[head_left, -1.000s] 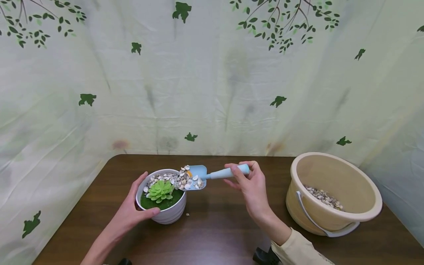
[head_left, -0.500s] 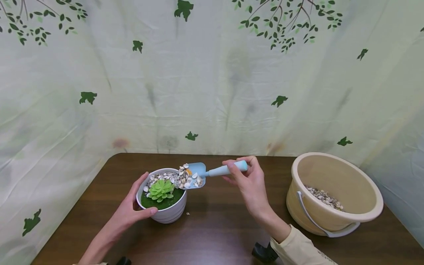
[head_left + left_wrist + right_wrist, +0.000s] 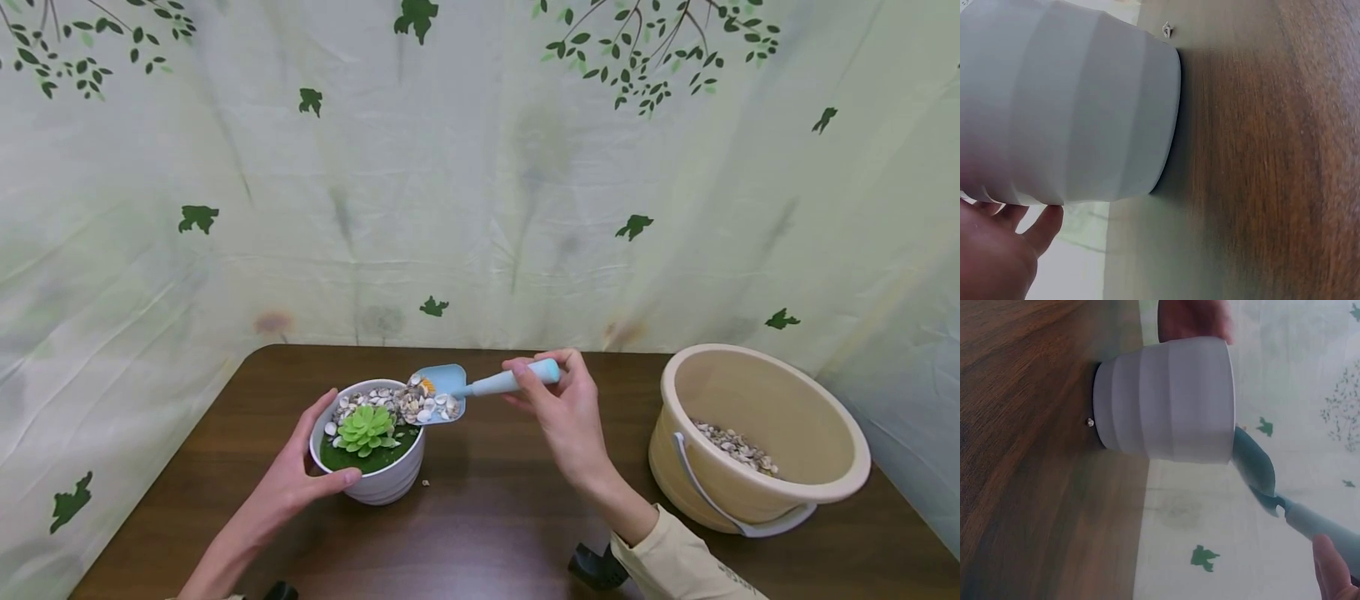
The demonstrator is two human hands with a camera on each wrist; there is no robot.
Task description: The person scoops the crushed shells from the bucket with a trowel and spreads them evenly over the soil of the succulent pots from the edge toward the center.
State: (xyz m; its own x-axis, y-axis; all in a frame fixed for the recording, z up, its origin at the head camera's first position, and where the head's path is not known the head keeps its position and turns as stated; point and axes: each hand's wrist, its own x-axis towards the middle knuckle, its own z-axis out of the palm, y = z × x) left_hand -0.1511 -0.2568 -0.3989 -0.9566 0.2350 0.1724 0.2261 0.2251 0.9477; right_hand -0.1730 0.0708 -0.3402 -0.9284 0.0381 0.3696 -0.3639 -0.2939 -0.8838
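A ribbed white flower pot (image 3: 386, 483) stands on the table, holding a green succulent (image 3: 365, 430) on a green mossy base. Small shells (image 3: 362, 402) cover the back part of its top. My left hand (image 3: 294, 468) grips the pot from the left, thumb at the near rim; in the left wrist view its fingers (image 3: 1047, 228) touch the ribbed wall. With my right hand (image 3: 568, 417) I hold a light-blue hand trowel (image 3: 498, 384) by its handle. The trowel's blade, tilted down toward the pot, meets the right rim (image 3: 1233, 419). Shells (image 3: 426, 404), one orange, lie on the blade's front.
At the right stands a beige bucket (image 3: 663, 467) with a grey handle (image 3: 780, 523) and shells (image 3: 738, 447) at its bottom. One small bit of shell (image 3: 425, 483) lies on the brown table (image 3: 480, 533) beside the pot. A leaf-patterned curtain (image 3: 480, 208) hangs behind.
My right hand has raised the trowel's handle slightly, and the blade tilts a little more toward the pot. Shells on the blade have shifted slightly. My left hand keeps its hold on the pot.
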